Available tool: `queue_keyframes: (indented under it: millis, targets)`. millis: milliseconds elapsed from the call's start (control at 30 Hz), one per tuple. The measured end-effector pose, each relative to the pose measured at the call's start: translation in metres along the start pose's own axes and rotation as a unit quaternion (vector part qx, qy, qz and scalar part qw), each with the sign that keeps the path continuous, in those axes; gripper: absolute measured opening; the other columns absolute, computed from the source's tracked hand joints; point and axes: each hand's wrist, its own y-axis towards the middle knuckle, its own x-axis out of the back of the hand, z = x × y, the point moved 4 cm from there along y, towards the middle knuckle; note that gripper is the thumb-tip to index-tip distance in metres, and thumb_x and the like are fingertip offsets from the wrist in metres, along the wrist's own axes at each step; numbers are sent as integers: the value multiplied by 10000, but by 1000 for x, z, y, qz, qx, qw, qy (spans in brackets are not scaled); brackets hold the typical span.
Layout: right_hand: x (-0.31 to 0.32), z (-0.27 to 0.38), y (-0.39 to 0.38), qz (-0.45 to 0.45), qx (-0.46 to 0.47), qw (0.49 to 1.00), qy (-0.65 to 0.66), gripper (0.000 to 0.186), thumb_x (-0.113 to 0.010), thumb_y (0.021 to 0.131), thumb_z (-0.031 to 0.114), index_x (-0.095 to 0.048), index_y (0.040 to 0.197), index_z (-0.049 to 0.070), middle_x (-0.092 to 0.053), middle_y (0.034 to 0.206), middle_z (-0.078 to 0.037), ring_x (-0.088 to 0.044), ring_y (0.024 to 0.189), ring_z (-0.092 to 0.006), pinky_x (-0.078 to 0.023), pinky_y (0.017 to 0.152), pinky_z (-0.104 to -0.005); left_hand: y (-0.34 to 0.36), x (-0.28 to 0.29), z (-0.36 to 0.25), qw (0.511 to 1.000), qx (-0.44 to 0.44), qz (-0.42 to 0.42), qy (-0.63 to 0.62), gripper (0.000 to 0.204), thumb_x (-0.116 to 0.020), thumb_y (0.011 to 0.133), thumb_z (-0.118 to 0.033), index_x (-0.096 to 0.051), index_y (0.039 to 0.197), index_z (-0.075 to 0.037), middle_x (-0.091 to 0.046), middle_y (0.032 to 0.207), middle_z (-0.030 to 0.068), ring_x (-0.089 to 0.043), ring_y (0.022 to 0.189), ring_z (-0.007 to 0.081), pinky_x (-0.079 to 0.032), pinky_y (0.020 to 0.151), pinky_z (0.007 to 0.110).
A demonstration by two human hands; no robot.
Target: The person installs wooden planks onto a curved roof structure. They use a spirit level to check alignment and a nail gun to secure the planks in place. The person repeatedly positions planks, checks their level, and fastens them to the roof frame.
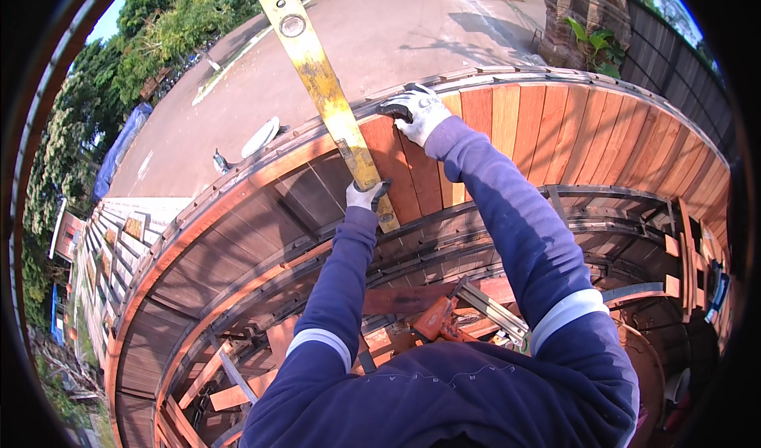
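While the curved wooden plank wall [555,131] fills most of the view, with a metal rail [491,74] along its top edge and paved ground beyond, a long yellow spirit level [321,83] leans upright against the planks, its top end standing well above the rail. It looks stiff, fairly light and smooth-sided, so it probably handles best gripped low on the body with a second hold higher up to stop it swinging. Left hand [366,195], gloved, is clenched around the level's lower end; right hand [418,113], gloved, grips the rail just beside it.

Perhaps open gap [317,182] beside planks [507,123]
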Motion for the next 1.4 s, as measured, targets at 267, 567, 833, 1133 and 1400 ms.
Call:
queue_keyframes:
  millis: [267,567,833,1133,1400]
  targets:
    - [0,1,0,-18,7,1000,5,317,-631,832,204,-669,1147,211,-656,1170,-46,-543,1177,-251,-304,1124,-419,3,4,6,1000,-2,2,2,326,-855,697,-99,-664,947,-15,-673,867,11,-602,735,97,-509,689,267]
    - [-1,0,-1,-8,2,1000,-1,320,-576,868,222,-655,1178,211,-644,1198,-54,-545,1180,-217,-277,1134,-394,3,5,7,1000,-6,6,-23,315,-852,700,-95,-665,940,-15,-675,855,10,-603,722,95,-510,686,264]
    - [-1,0,-1,-12,8,1000,-3,322,-584,862,216,-656,1175,205,-644,1202,-42,-544,1180,-210,-281,1131,-391,2,4,5,1000,-14,-2,15,320,-850,699,-92,-665,947,-13,-682,868,19,-614,734,99,-514,687,264]
    - [-4,0,1,18,-3,1000,-12,330,-586,863,224,-648,1187,217,-627,1236,-33,-524,1205,-199,-261,1144,-387,1,4,2,1000,-5,-2,12,264,-802,744,-31,-651,960,-6,-668,853,13,-605,700,90,-516,653,249]
    - [-5,0,2,-31,17,999,1,282,-624,829,191,-677,1105,187,-658,1154,-34,-556,1147,-218,-305,1118,-399,0,1,-1,1000,7,18,-21,290,-826,739,-73,-646,958,-12,-663,850,6,-597,705,85,-507,655,244]
